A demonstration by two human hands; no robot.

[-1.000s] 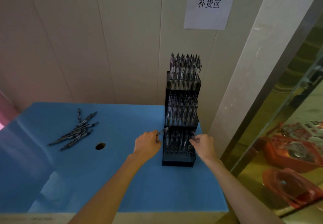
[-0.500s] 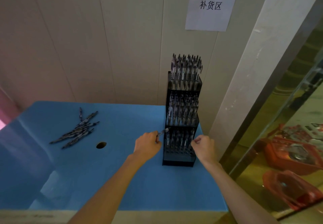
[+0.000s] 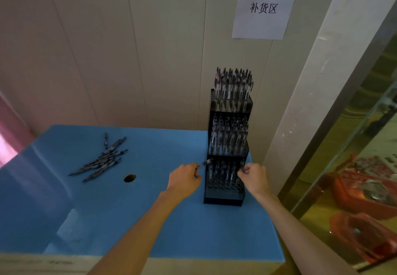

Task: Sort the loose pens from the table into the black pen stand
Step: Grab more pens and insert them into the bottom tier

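Right hand (image 3: 253,177) higher, at stand (image 3: 225,195).

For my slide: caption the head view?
Left hand holds a pen beside the black pen stand; right hand pinches one in its lowest tier.

Head view looks down, close over table (image 3: 150,221).

The tall black three-tier plastic pen stand (image 3: 228,195) stands upright at the blue table's far right, pens filling its tiers. Loose dark pens (image 3: 101,160) lie fanned at far left, well apart.
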